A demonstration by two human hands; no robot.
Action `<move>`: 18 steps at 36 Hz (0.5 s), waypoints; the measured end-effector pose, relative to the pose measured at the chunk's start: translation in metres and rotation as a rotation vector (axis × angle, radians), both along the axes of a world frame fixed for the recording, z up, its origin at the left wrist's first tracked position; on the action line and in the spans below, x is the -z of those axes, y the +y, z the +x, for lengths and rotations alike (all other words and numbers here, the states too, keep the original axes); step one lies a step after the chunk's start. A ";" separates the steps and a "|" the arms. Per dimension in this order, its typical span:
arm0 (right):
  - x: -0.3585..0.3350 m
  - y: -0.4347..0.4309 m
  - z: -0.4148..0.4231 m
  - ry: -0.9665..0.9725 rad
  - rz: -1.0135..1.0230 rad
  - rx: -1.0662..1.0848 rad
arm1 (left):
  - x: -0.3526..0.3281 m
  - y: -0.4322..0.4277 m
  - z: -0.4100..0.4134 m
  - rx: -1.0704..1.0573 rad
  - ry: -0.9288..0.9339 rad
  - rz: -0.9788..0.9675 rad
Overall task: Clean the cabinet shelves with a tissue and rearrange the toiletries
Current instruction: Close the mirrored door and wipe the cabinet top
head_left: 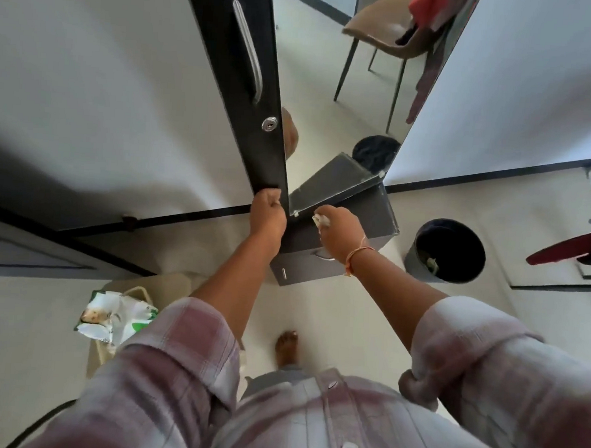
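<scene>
A plaid sleeve (pixel 180 348) fills the foreground. The left hand (pixel 268 212) has its fingers clamped on the cabinet door's (pixel 240 90) bottom edge. The right hand (pixel 341 228) pinches a crumpled tissue (pixel 321 220) beside the glass shelf (pixel 332 182); soft and light, the tissue likely handles best bunched.

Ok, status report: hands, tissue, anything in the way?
Left hand gripping cabinet door bottom edge. Right hand holding tissue by glass shelf. Nothing blocking.
</scene>
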State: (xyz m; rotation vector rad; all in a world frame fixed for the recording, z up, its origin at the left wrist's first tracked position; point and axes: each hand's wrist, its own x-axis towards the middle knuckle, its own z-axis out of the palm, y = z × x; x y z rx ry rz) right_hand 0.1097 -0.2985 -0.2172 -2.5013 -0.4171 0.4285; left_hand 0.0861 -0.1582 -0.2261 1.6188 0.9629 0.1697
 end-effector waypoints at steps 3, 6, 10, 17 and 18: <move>0.005 0.005 0.007 0.024 0.013 0.015 | 0.003 0.014 0.009 0.045 -0.010 0.024; 0.010 0.007 0.012 0.057 0.036 0.034 | 0.003 0.026 0.020 0.046 -0.020 0.018; 0.016 0.008 0.017 0.068 0.046 0.047 | 0.002 0.040 0.034 0.080 -0.004 0.021; 0.021 0.014 0.027 0.088 0.034 0.062 | 0.005 0.060 0.050 0.154 0.015 0.068; 0.022 0.015 0.029 0.089 0.038 0.064 | 0.005 0.062 0.052 0.163 0.018 0.066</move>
